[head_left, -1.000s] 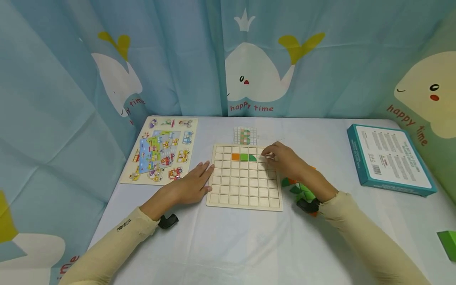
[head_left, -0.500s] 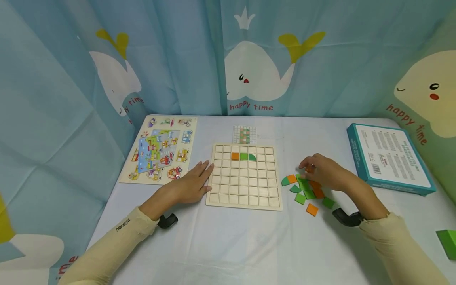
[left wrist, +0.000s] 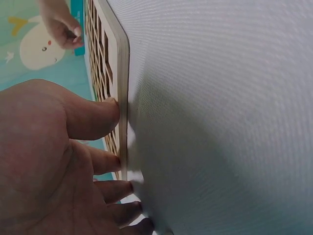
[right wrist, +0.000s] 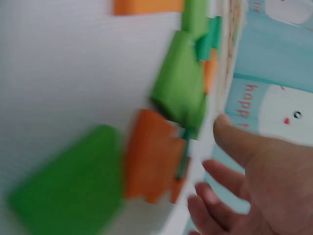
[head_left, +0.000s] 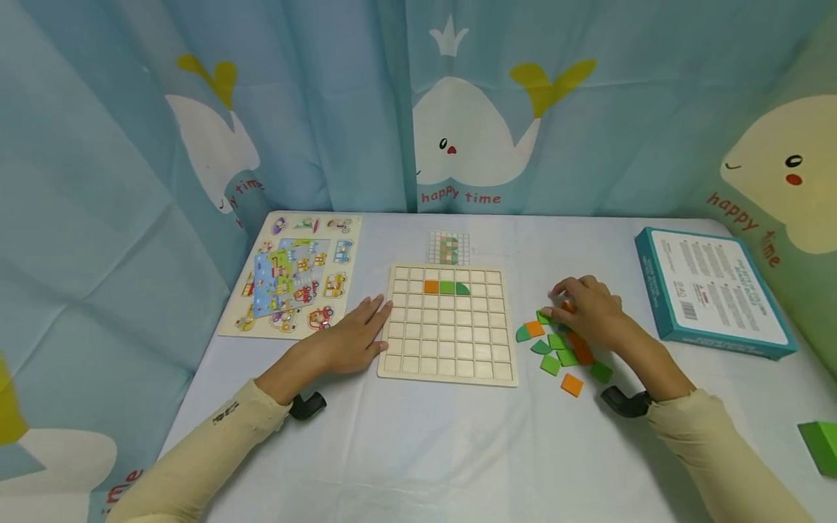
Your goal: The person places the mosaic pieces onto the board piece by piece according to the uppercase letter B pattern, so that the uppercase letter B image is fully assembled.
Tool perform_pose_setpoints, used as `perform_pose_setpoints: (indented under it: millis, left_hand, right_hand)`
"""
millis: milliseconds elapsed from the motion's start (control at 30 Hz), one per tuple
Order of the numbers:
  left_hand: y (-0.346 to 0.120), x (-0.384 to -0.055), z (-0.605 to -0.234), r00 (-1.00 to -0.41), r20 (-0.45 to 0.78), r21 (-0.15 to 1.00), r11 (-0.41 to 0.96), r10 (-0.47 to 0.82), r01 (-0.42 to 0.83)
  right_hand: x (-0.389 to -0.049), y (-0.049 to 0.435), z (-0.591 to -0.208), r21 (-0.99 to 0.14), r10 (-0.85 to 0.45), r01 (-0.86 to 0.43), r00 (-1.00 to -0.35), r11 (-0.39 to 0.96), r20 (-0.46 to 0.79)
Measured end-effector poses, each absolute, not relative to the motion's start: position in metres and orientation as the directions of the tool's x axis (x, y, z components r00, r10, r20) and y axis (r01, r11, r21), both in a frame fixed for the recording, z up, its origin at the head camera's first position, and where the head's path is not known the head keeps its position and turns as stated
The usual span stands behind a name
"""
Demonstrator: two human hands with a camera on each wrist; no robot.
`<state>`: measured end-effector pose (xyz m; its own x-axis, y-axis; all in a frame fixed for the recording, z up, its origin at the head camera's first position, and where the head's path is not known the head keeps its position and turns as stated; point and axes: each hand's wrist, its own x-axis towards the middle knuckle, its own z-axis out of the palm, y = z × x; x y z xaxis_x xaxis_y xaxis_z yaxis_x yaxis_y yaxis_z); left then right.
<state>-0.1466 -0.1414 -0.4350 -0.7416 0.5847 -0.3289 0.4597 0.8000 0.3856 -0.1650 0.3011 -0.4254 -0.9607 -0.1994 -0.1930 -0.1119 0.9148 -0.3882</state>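
A wooden grid board (head_left: 450, 363) lies in the middle of the table. One row holds an orange square tile (head_left: 431, 288), a light green square tile (head_left: 447, 288) and a dark green quarter-round tile (head_left: 463, 289). My left hand (head_left: 353, 340) rests at the board's left edge; in the left wrist view its thumb (left wrist: 93, 117) touches the side. To the right of the board, my right hand (head_left: 588, 309) is over a loose pile of orange and green tiles (head_left: 567, 357), its thumb close to a green one. In the right wrist view its fingers (right wrist: 210, 205) and thumb are apart with nothing between them.
Behind the board lies a small pattern card (head_left: 449, 248). A picture puzzle board (head_left: 229, 325) with picture cards on it is at the left. A teal box (head_left: 719, 290) lies at the right, and a green block (head_left: 819, 447) sits at the right edge.
My right hand has moved from the board's upper right to the tile pile, then shifted slightly, with a green tile showing by its thumb. My left hand has stayed put.
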Motion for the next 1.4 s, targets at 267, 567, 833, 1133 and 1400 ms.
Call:
perform_pose_setpoints:
  millis: [267,567,833,1133,1400]
  left_hand:
    - [-0.141,-0.147,-0.436,-0.739,-0.329,0.382,0.799,0.588,0.465]
    - [-0.140,-0.147,-0.436,-0.734,-0.335,0.391,0.796,0.591,0.462]
    - [-0.141,-0.146,-0.434,-0.733,-0.339,0.386,0.798,0.589,0.463]
    - [-0.140,-0.147,-0.433,-0.736,-0.344,0.386,0.802,0.584,0.456]
    - [-0.140,-0.147,-0.435,-0.735,-0.341,0.384,0.800,0.586,0.460]
  right_hand:
    - [-0.165,0.301,-0.422,-0.402,-0.295,-0.195,-0.933,0.895,-0.204]
    - [-0.170,0.301,-0.431,-0.407,-0.280,-0.200,-0.948,0.891,-0.148]
    - [-0.171,0.302,-0.436,-0.432,-0.285,-0.201,-0.948,0.879,-0.140]
    - [-0.180,0.296,-0.438,-0.475,-0.293,-0.198,-0.947,0.857,-0.133]
    - [-0.189,0.271,-0.430,-0.517,-0.339,-0.254,-0.938,0.817,-0.075]
